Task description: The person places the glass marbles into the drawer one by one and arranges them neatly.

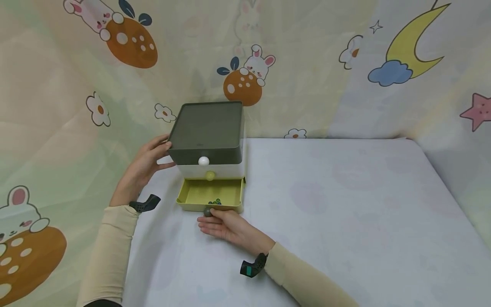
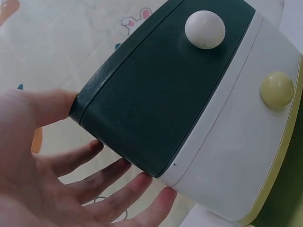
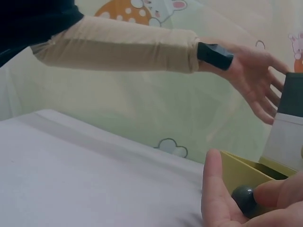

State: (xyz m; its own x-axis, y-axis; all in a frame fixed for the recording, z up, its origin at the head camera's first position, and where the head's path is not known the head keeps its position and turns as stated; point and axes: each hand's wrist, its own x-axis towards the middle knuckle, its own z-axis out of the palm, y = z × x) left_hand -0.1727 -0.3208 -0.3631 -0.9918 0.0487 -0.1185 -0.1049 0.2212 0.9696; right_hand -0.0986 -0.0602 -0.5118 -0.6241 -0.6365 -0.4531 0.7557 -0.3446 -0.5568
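A small drawer box (image 1: 207, 128) with a dark green top, a white middle and a yellow-green bottom stands against the backdrop. Its bottom drawer (image 1: 192, 192) is pulled out, and several glass marbles (image 1: 215, 202) lie near its front wall. My right hand (image 1: 234, 230) pinches the drawer's dark round knob (image 3: 245, 198) between thumb and fingers. On the box's left side rests my left hand (image 2: 80, 179), its fingertips spread along the side wall and its thumb at the top corner. A white knob (image 2: 205, 30) and a yellow knob (image 2: 277, 90) mark the upper drawers, both closed.
A white cloth-covered table (image 1: 345, 213) extends to the right of the box. Behind and to the left hangs a patterned fabric backdrop (image 1: 307, 94). Black bands (image 1: 253, 265) sit on both wrists.
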